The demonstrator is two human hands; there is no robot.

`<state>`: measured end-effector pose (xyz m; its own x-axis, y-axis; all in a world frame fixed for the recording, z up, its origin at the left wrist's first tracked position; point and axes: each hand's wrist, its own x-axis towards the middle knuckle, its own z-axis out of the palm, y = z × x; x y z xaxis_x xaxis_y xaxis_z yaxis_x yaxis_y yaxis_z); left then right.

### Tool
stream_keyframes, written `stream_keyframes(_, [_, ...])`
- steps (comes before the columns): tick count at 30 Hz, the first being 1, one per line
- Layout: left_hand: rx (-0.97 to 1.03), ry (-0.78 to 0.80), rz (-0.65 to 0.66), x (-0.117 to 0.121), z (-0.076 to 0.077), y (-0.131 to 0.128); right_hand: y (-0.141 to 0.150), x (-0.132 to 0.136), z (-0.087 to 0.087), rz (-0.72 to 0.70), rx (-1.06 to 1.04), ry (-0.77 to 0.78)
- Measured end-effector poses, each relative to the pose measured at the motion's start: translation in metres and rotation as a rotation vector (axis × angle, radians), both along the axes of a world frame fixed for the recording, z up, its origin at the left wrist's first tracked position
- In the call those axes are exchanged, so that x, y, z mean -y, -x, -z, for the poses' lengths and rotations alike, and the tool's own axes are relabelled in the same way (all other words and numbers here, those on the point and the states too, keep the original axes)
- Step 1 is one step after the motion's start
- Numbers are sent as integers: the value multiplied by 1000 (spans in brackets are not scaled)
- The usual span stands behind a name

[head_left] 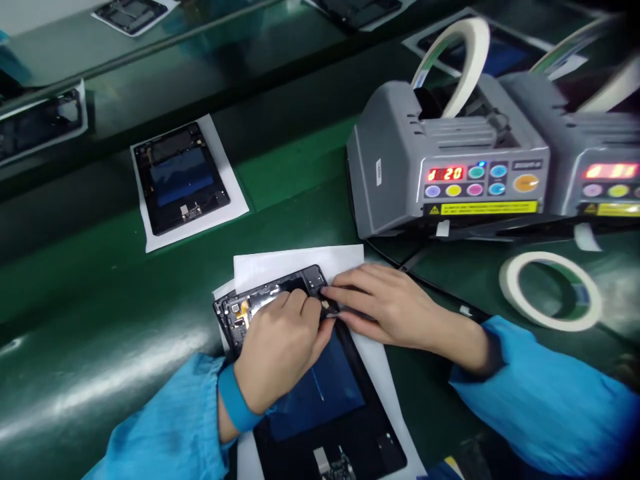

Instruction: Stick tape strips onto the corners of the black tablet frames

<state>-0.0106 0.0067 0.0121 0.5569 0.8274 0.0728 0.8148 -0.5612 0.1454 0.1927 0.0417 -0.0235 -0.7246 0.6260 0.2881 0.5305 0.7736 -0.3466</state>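
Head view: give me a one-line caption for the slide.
Left hand and right hand at the far end of an opened tablet on paper, tape dispensers beyond.

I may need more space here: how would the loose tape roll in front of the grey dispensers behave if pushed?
Lying flat, the loose tape roll would probably slide rather than roll. Being round, it could roll if stood on edge. Its wide hole suggests little weight for its size.
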Motion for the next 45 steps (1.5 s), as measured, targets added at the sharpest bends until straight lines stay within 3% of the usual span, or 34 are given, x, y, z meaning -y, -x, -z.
stream_keyframes(6, [32, 22, -25, -5, 4, -4, 0, -1, -1, -40, 44, 26])
stream_keyframes(15, [35, -4, 2, -7, 7, -2, -3, -2, 4, -48, 45, -63])
stream_keyframes(21, [31, -39, 82, -5, 8, 6, 1, 7, 1, -69, 105, -157])
stream_keyframes(26, [-145, -103, 203, 4, 4, 10, 4, 15, -3, -17, 60, -127])
stream_keyframes(32, [-126, -127, 193, 11, 5, 13, 14, 6, -2, 159, -76, -269])
stream_keyframes(45, [-8, -87, 165, 7, 11, 15, 20, 1, 0, 88, -39, -248])
